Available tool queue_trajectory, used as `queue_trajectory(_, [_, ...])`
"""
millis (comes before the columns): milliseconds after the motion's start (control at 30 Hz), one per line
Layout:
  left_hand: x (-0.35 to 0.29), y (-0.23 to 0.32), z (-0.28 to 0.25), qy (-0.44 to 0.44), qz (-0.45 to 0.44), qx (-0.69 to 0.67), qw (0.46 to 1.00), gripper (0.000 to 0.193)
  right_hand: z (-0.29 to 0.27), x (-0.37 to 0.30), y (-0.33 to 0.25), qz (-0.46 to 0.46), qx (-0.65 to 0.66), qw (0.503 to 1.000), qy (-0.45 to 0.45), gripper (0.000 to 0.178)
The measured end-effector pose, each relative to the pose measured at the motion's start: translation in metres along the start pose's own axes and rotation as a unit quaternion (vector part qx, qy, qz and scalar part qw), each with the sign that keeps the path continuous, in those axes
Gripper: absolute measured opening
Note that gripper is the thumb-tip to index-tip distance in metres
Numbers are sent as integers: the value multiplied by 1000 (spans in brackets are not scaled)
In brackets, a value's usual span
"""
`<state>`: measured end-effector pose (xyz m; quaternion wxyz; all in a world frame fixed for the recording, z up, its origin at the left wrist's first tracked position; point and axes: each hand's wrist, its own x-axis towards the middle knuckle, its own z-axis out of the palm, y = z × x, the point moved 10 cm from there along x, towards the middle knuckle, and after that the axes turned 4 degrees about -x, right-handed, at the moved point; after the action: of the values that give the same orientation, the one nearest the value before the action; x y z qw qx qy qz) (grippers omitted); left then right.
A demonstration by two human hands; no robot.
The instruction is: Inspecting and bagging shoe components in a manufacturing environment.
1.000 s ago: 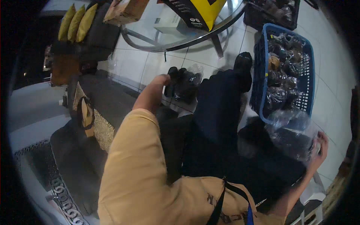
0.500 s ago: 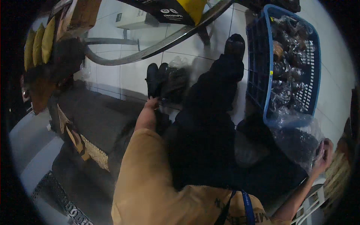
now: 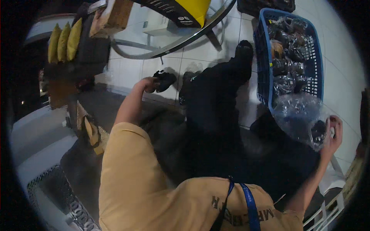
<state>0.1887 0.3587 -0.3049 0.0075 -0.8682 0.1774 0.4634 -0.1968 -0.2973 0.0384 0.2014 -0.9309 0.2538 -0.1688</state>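
Hands well apart. Left hand (image 3: 149,84) grips black shoe-like item (image 3: 165,81) over the tiled floor (image 3: 341,73); right hand (image 3: 334,134) clutches clear bag (image 3: 295,106) at blue basket's (image 3: 266,50) near edge. Film-wrapped bundles (image 3: 283,84) already lie inside; shoe-like item not yet wrapped, as far as shows.

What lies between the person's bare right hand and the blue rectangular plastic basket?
In the head view, a clear crinkled plastic bag: the right hand holds its right side, and its far edge overlaps the blue basket.
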Motion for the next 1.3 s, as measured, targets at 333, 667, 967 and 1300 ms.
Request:
queue_trajectory(333, [-207, 113, -127, 43, 34, -108, 993, 56, -12, -18, 29, -57, 145, 983, 101, 20])
queue_trajectory(667, [-400, 375, -201, 312, 245, 35, 917, 37, -111, -36, 36, -13, 581, 799, 155, 31])
queue_trajectory(967, [-439, 505, -144, 304, 395, 232, 836, 30, -37, -44, -185, -251, 134, 958, -48, 91])
queue_trajectory(1300, [-413, 466, -78, 319, 413, 196, 831, 51, 80, -84, -216, -316, 221, 914, -127, 91])
